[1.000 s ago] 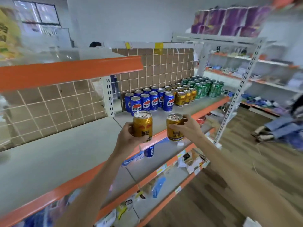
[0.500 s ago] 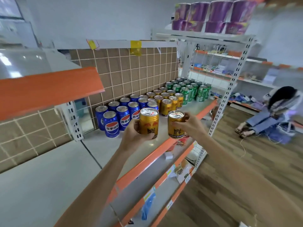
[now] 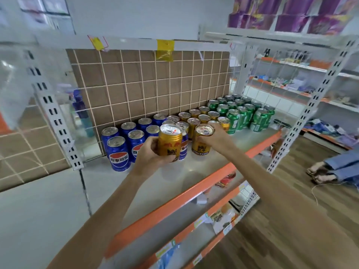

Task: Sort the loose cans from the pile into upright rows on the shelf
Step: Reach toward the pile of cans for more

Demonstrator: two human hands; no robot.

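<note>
My left hand [image 3: 150, 156] grips a gold can [image 3: 169, 143] upright, above the grey shelf [image 3: 194, 171] in front of the blue cans [image 3: 118, 154]. My right hand [image 3: 217, 135] holds a second gold can [image 3: 202, 141] by its top and far side, low at the front of the gold rows [image 3: 202, 118]; I cannot tell whether its base touches the shelf. Green cans [image 3: 240, 113] stand in rows to the right of the gold ones. All shelved cans are upright.
A brown grid panel [image 3: 147, 82] backs the shelf, and white slotted uprights [image 3: 58, 121] frame it. The orange front edge [image 3: 194, 193] runs diagonally, with lower shelves below it. A person's sandalled feet [image 3: 320, 174] rest on the wooden floor at right.
Both hands have carried their gold cans forward over the shelf toward the rows. The right can has dropped low beside the gold rows. My view has moved closer.
</note>
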